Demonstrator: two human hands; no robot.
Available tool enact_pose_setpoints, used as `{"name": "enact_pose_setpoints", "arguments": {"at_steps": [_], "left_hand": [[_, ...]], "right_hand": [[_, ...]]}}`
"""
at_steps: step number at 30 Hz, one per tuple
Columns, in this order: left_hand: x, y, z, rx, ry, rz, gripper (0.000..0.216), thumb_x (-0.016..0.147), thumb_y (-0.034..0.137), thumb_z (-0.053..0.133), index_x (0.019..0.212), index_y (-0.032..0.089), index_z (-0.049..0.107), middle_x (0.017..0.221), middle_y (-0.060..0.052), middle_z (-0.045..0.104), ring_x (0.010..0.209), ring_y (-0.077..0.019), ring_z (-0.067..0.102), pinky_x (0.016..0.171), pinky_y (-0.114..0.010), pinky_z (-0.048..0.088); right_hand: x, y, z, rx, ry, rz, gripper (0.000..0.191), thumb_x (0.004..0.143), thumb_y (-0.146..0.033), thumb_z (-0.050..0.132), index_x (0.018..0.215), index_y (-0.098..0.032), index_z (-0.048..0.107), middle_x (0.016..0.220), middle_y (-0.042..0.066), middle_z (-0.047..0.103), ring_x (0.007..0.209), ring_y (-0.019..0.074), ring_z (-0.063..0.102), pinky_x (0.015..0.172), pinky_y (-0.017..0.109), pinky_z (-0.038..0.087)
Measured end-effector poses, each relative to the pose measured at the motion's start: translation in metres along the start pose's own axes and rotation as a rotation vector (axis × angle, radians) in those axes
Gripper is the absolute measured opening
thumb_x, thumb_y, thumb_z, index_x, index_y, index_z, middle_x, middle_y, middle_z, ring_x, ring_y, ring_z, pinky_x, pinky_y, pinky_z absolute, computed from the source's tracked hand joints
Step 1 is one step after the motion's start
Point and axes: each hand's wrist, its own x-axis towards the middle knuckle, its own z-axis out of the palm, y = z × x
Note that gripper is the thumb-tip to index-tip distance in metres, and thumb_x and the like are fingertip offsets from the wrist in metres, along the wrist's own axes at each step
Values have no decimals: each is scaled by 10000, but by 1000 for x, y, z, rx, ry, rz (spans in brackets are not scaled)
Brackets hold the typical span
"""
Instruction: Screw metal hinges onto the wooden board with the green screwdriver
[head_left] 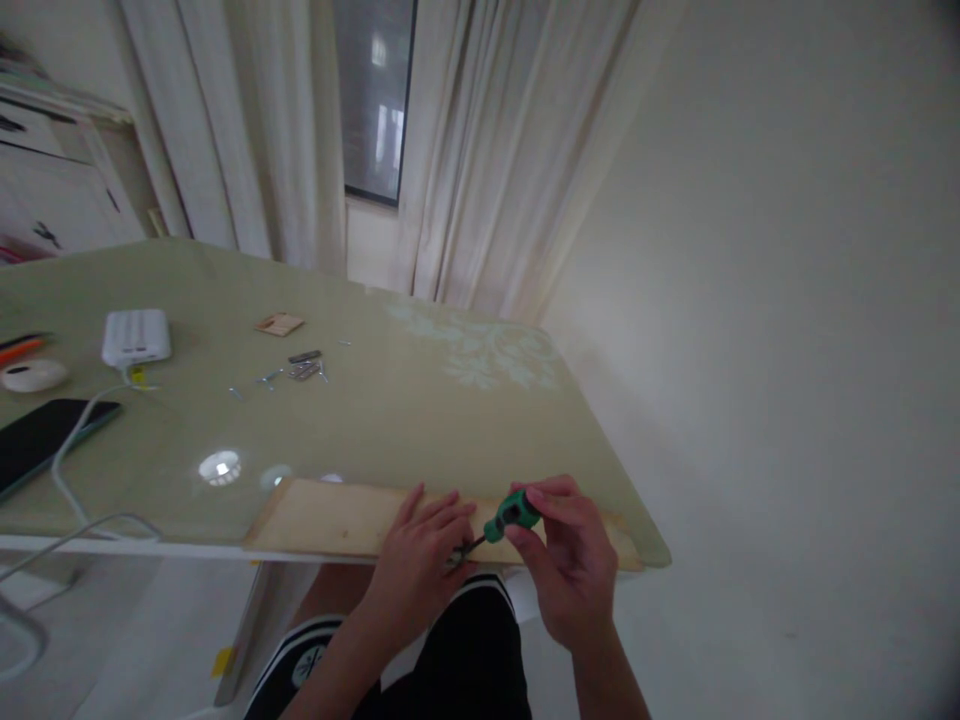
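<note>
At the near edge of the table [405, 400], the right hand [576, 555] grips the green-handled screwdriver [514, 513], fingers closed around it, its shaft slanting left to a small metal piece [454, 558] at the wooden board [330, 517]. The left hand's [424, 552] fingers lie extended on the board; whether they pinch the metal piece, I cannot tell.
</note>
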Motion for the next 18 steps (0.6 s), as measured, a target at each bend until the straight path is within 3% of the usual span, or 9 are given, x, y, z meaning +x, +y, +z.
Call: {"name": "enact_pose_setpoints", "arguments": {"at_steps": [3,7,9,15,18], "left_hand": [[0,0,-1,-12,-8,-4,228,863,252,832,1064,297,736,1387,-6,729,1389,-293,602,1279,-632,237],[-1,-1,-1,-5,-4,9,252,852,240,836,1072,301,729,1387,3,728,1396,-288,595,1286,-623,229],[-1,-2,0,-3,6,16,243,852,236,834,1063,295,727,1403,-5,719,1395,-289,595,1286,-620,230],[0,-1,0,-21,-13,-2,310,828,215,857,1098,298,729,1382,-17,732,1381,-314,606,1273,-655,224],[1,1,-2,-22,-33,-16,304,838,209,845,1102,301,728,1385,-5,731,1396,-307,594,1278,-647,221]], "right_hand": [[1,0,3,-90,9,-37,385,901,-121,778,1221,-304,669,1096,58,647,1022,203,671,847,397,626],[6,-9,-4,-94,-192,47,384,988,-157,662,1340,-306,623,1325,122,654,1258,270,643,1011,517,584],[6,-11,-6,-46,-229,65,383,1010,-143,624,1353,-312,616,1295,116,684,1248,270,666,1004,516,590],[1,5,8,-38,49,-34,383,898,-109,784,1202,-298,647,1067,36,647,1006,193,682,854,382,605],[1,6,8,-82,48,-34,410,896,-116,780,1230,-302,631,1124,48,629,1041,200,662,869,397,601]]}}
